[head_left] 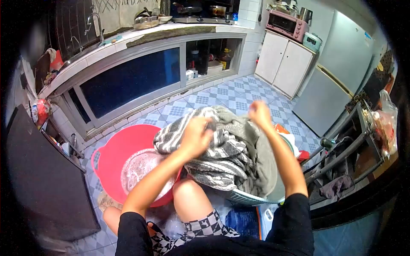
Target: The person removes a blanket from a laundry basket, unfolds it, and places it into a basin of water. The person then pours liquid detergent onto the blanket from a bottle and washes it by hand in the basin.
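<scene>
A bundle of striped grey and white cloth (220,147) with a plain grey part lies heaped over a pale green basket (252,198), its left end reaching over the rim of a red tub (113,147). Foamy water stands in the tub. My left hand (197,137) is closed on the striped cloth, its fingers curled round a fold. Over the heap's upper right edge is my right hand (259,114), its fingers curled together; what they hold, if anything, is too small to make out.
Beyond the tub runs a low counter (98,53) with a sink tap and a stove (203,20). A white cabinet (282,62) and a fridge (333,77) stand at the back right. A metal rack (354,145) is at the right, a dark panel (47,183) at the left.
</scene>
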A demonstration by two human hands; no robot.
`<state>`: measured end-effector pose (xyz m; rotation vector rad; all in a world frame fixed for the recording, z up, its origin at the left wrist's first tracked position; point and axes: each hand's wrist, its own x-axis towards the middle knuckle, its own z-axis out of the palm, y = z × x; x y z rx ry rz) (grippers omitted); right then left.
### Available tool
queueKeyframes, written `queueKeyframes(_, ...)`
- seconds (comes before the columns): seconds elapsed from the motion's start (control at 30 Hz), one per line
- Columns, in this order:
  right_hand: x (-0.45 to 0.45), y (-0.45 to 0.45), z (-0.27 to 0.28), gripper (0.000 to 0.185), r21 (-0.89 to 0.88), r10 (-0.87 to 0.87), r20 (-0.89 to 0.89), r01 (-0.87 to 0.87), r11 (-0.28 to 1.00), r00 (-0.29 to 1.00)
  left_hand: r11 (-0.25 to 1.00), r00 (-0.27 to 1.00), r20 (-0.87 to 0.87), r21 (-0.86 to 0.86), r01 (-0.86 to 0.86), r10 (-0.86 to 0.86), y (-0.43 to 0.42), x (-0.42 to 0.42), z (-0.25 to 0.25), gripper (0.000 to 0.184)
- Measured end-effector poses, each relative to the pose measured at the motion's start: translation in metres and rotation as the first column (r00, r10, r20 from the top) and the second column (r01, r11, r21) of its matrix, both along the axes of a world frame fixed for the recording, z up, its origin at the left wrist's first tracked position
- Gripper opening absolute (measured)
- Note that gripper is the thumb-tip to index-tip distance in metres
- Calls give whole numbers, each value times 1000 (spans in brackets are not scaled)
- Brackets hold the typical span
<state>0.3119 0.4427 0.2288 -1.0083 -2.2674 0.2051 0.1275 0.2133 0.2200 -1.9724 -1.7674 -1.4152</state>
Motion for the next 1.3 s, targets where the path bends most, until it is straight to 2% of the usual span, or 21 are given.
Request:
queueKeyframes(0.03, -4, -30, -8, 26, -369, 21, 14, -14, 929, 1000, 989, 983, -109, -19, 146, -147, 0, 16, -2, 41)
queueKeyframes(0.1, 0, -55, -47, 44, -482, 122, -5, -109, 869, 993, 996, 881, -469, 27, 88, -65, 1, 35, -13, 46)
queueKeyframes(0.17, 7, -68, -74, 59, -230, 45, -66, -59, 971, 997, 993, 849, -526, 64, 98, -50, 12, 33, -35, 33)
queueKeyframes(0.23, 12, -54, -98, 66, -268, -42, -84, 18, 963, 996, 976, 810, -556, -196, 91, -187, 15, 25, -45, 20)
queueKeyframes(0.27, 15, -48, -104, 64, -279, -138, -32, 124, 952, 990, 993, 838, -534, -25, 114, -109, 18, 22, -45, 13)
queueKeyframes(0.33, 25, -21, -119, 55, -372, -195, 81, 211, 904, 977, 985, 932, -355, 125, 120, -69, 8, 11, -15, 16)
queueKeyframes(0.37, 27, -3, -134, 44, -205, -237, -139, 206, 957, 961, 984, 964, -263, 156, 91, -47, 0, -1, 4, 17)
queueKeyframes(0.4, 35, 28, -123, 40, -250, -188, -125, 153, 956, 974, 963, 978, -206, 270, 21, 36, -9, -14, 26, 19)
queueKeyframes(0.5, 49, 77, -30, 35, -112, -248, -494, 221, 969, 833, 828, 957, 92, 483, -286, 276, -46, -65, 86, 13)
queueKeyframes(0.53, 59, 94, 6, 35, -144, -363, -527, 341, 929, 768, 786, 932, 328, 530, -318, 156, -55, -89, 90, 13)
queueKeyframes(0.57, 77, 136, 22, 34, -16, -381, -595, 464, 886, 708, 725, 877, 391, 512, -460, 280, -74, -109, 97, 12)
queueKeyframes(0.63, 109, 147, 72, 32, -341, -377, -870, 165, 926, 317, 585, 771, 565, 532, -612, 294, -98, -179, 75, 13)
queueKeyframes(0.7, 140, 179, 85, 37, -330, -347, -894, 106, 938, 283, 683, 686, 688, 384, -621, 237, -108, -252, 18, 13)
queueKeyframes(0.77, 144, 167, 93, 45, -498, -538, -660, 231, 836, 525, 678, 683, 427, 195, -709, 592, -106, -246, -2, 15)
queueKeyframes(0.9, 101, 162, 22, 42, -358, -522, -260, 421, 833, 813, 735, 740, 296, 154, -660, 603, -59, -186, -11, 41)
queueKeyframes(0.97, 57, 65, 5, 29, 192, -511, -348, 594, 781, 786, 837, 844, 230, 159, -524, 485, -40, -115, 9, 37)
queueKeyframes(1.03, 45, 23, -15, 17, 355, -36, -358, 171, 919, 933, 979, 928, 325, 36, -201, 179, -14, -60, 2, 29)
queueKeyframes(1.1, 29, -32, -39, 7, -196, 5, -336, -75, 978, 942, 998, 973, 224, -58, -40, 52, 6, -7, -14, 19)
queueKeyframes(1.17, 24, -67, -57, 14, -334, 29, 5, -26, 942, 1000, 988, 987, -143, -146, 58, -79, 13, 28, -25, 28)
queueKeyframes(1.23, 25, -82, -93, 33, -82, -23, -14, 22, 996, 1000, 920, 974, -223, -376, -112, 28, 8, 59, -35, 41)
queueKeyframes(1.3, 24, -89, -109, 69, -86, -178, 52, 182, 979, 983, 869, 954, -292, -453, -198, 65, 8, 64, -57, 43)
